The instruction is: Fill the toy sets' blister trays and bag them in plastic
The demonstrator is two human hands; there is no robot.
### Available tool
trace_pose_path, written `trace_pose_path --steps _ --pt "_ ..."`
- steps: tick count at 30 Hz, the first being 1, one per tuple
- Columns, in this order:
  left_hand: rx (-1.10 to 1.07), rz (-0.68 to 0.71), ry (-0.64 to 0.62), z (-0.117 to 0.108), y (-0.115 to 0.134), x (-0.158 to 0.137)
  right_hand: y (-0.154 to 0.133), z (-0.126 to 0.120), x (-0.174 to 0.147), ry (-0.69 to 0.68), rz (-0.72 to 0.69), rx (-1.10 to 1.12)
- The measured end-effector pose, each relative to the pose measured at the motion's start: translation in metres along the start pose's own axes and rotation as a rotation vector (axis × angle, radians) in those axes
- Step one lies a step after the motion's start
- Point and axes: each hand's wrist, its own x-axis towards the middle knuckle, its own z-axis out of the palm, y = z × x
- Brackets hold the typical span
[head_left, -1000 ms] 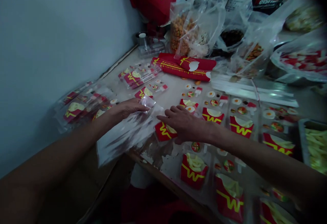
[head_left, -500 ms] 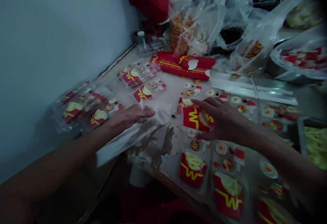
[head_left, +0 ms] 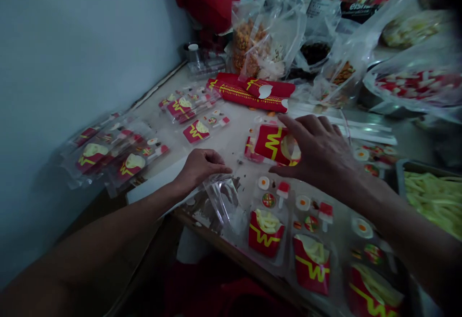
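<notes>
Between the thumb and fingers of my left hand [head_left: 197,172] is the edge of a clear plastic bag [head_left: 225,204], which hangs over the table's front edge. My right hand [head_left: 315,146] grips a clear blister pack [head_left: 270,142] by its right end. Inside that pack shows a red toy fries carton with a yellow zigzag. Nearer me lie several similar packs with a fries carton [head_left: 266,234], fried egg, popsicle and other miniatures. Finished-looking packs in clear film [head_left: 132,163] lie stacked at the left.
Flat red printed cartons [head_left: 249,93] lie at the back of the table. Behind them stand clear bags of small orange pieces [head_left: 250,42] and a bagged bowl of red and white pieces [head_left: 418,85]. A tray of pale toy fries [head_left: 433,196] is at the right. A wall [head_left: 83,42] borders the left.
My right hand has lifted the blister pack away from the row. The plastic bag, stretched to the left before, now hangs below my left hand. The view has shifted slightly.
</notes>
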Motion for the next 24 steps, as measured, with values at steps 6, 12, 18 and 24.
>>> trace_pose_path --steps 6,12,18,24 --pt "0.067 0.068 -0.083 0.011 0.016 -0.012 -0.014 0.004 -0.008 0.022 -0.023 -0.129" --pt "0.022 0.118 -0.197 0.009 0.012 -0.008 -0.027 0.020 -0.019 0.024 -0.023 -0.136" --pt "-0.237 0.158 -0.122 0.005 0.007 0.011 -0.037 0.031 -0.012 0.029 -0.022 -0.054" --pt "-0.299 0.069 -0.147 -0.001 0.002 0.019 -0.038 0.033 -0.001 -0.074 -0.146 0.003"
